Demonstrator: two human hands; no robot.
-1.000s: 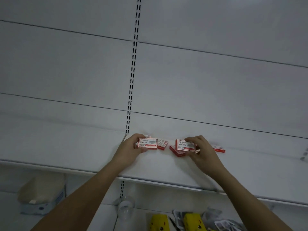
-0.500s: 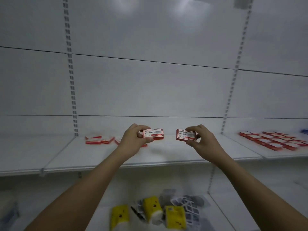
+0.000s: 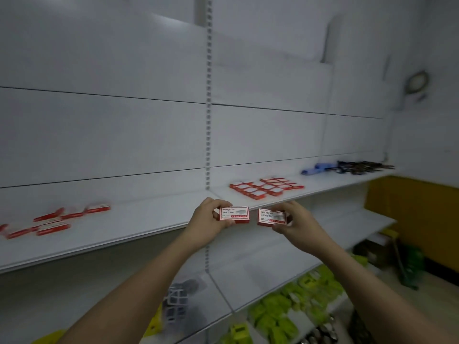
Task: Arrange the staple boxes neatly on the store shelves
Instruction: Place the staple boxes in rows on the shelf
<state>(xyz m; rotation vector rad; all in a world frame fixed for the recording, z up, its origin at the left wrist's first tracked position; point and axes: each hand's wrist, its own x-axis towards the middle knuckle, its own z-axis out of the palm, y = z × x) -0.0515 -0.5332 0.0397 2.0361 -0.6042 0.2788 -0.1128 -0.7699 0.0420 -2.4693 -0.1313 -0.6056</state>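
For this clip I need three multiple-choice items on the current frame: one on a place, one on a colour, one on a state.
1. Where is the neat block of staple boxes?
A. shelf section right of the slotted upright
B. floor
C. bottom shelf

2. What colour edges the box in the left hand?
A. blue
B. red
C. green

3. What are the hands doing?
A. both hang idle
B. only the left holds a box
C. each holds one box

Key: 1 A, the block lies past the slotted upright. 2 B, the left box has red borders. 3 C, the left hand and right hand each grip a box; the right box.
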